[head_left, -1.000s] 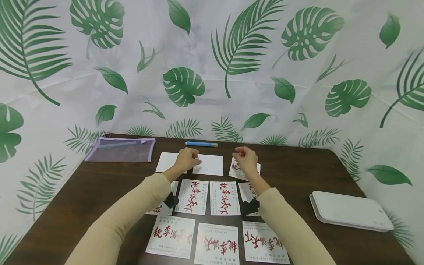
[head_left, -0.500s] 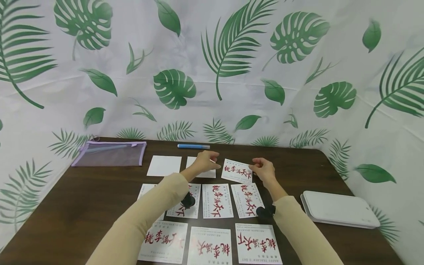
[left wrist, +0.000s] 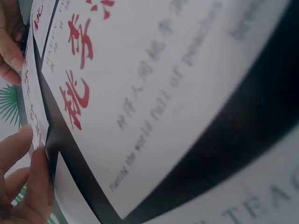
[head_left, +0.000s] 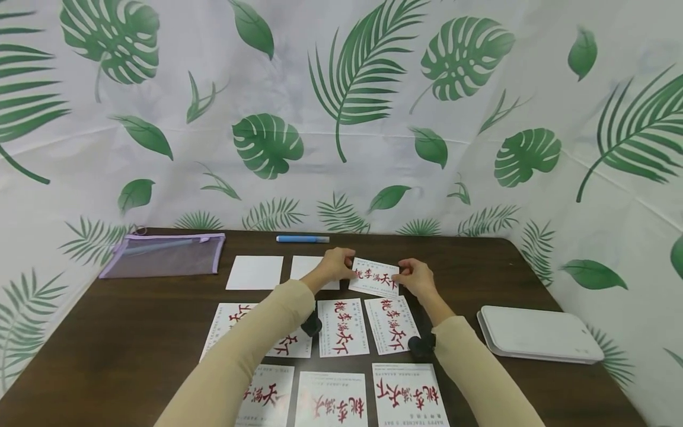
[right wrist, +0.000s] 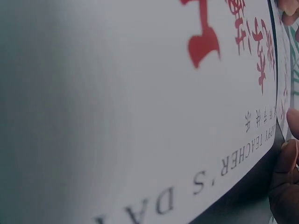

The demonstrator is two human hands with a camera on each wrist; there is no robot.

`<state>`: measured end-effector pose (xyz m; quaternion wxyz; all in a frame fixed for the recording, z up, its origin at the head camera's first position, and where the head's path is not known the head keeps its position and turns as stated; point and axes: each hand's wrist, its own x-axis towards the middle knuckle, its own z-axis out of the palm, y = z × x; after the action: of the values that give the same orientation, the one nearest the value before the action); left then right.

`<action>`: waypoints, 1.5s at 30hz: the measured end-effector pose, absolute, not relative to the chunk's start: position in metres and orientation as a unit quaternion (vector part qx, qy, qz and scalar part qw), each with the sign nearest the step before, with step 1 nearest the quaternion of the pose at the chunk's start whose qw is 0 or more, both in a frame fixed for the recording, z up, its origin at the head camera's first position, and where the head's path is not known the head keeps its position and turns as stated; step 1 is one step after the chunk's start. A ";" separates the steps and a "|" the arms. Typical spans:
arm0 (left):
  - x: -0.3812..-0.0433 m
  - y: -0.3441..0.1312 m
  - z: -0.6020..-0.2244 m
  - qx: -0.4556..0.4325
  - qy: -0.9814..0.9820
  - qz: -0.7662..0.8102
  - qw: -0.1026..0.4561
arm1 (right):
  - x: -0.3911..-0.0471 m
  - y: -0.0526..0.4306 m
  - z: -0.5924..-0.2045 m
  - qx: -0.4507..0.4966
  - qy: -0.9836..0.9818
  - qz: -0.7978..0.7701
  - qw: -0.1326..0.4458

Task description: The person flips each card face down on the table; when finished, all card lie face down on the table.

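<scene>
A white card (head_left: 375, 277) with red Chinese characters lies slightly skewed at the right end of the back row. My left hand (head_left: 336, 265) pinches its left edge, and my right hand (head_left: 418, 276) pinches its right edge. Seen from the left wrist, thumb and forefinger of the left hand (left wrist: 23, 182) close on the card's edge (left wrist: 33, 93). The right wrist view has the right hand's fingertips (right wrist: 286, 151) at the opposite edge. Left of this card are two blank white cards, one (head_left: 255, 273) in full view, the other (head_left: 304, 265) partly behind the left hand.
Printed cards fill a middle row (head_left: 343, 327) and a front row (head_left: 331, 400), some hidden by the left sleeve. A blue marker (head_left: 302, 239) lies at the table's back edge. A purple mesh pouch (head_left: 162, 256) is back left; a white flat case (head_left: 539, 333) lies right.
My left hand has moved right, from between the blank cards to the printed card's left edge. The right hand has shifted from over that card to its right edge. The head view has turned rightward.
</scene>
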<state>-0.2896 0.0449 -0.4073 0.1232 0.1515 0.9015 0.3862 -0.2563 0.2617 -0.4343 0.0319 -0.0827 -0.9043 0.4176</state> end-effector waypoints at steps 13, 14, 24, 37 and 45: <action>-0.297 0.051 -0.414 0.165 0.913 0.353 0.121 | -0.260 0.260 -0.433 -0.088 -0.915 0.394 0.021; -0.297 0.052 -0.414 0.165 0.913 0.353 0.120 | -0.261 0.261 -0.433 -0.089 -0.915 0.393 0.019; -0.296 0.053 -0.412 0.161 0.914 0.357 0.110 | -0.261 0.262 -0.432 -0.083 -0.917 0.390 0.013; -0.307 0.056 -0.422 0.166 0.911 0.363 0.106 | -0.265 0.266 -0.432 -0.081 -0.919 0.386 -0.009; -0.295 0.055 -0.415 0.153 0.917 0.353 0.103 | -0.264 0.266 -0.432 -0.080 -0.916 0.393 -0.015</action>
<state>-0.2949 0.0549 -0.4150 0.1030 0.1535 0.9172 0.3530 -0.2642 0.2662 -0.4320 -0.0152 -0.0802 -0.9158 0.3933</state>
